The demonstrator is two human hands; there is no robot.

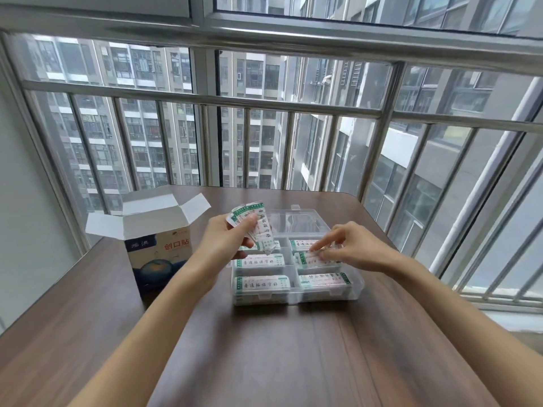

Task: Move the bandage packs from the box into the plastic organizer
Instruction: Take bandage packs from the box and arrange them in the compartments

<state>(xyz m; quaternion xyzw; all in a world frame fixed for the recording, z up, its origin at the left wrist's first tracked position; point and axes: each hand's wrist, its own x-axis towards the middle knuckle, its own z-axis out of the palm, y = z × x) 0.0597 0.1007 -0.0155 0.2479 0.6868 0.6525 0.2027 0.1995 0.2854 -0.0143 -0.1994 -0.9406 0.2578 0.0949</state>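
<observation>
The left hand [227, 239] grips a fanned bundle of bandage packs [255, 223], hiding the plastic organizer's [293, 298] far-left compartment. The right hand [351, 248] pinches one pack [311, 257] at a right compartment. The open cardboard box [160, 259] stands left.

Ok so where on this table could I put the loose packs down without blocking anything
Bare wood lies between your forearms, from the organizer's near wall to the table edge, and also left of the box. It is crowded between box and organizer, where your left hand holds the packs.
</observation>
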